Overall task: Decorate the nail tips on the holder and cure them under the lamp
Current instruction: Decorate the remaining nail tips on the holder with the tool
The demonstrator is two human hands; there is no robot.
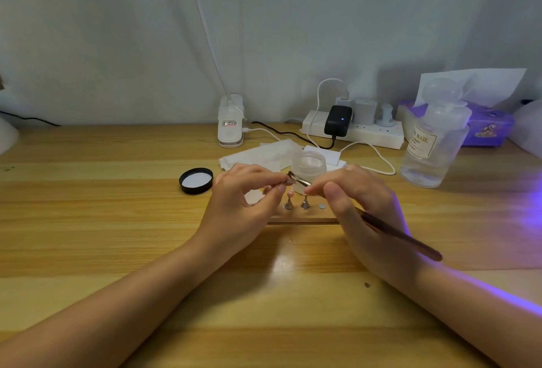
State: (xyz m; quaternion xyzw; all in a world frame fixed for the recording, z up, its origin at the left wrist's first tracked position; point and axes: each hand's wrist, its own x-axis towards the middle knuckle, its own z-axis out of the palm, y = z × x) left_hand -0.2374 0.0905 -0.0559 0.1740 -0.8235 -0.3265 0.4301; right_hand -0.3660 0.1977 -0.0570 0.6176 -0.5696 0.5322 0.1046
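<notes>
Pinching a small metal-stemmed nail tip (pixel 290 181) between thumb and forefinger, the left hand (pixel 243 203) hovers just above the flat wooden nail-tip holder (pixel 305 217), its other fingers curled loosely beneath. The right hand (pixel 360 209) grips a long, slender reddish-brown tool (pixel 401 235), whose metal end (pixel 299 180) meets that tip; the handle runs back across the palm toward the near right. On the holder stand two small metal pegs (pixel 296 204), the left one carrying a pink tip (pixel 291 191), with a bare round magnet (pixel 322 207) to their right. Just beyond the hands sits a frosted open glass jar (pixel 309 166), and its black round lid (pixel 196 180) lies upturned to the left. At far right a clear stoppered bottle (pixel 434 144) bears a label reading "NAIL"; its remaining print is too small to read. Violet light (pixel 516 221) washes the wooden table (pixel 88 221) at the right edge.
</notes>
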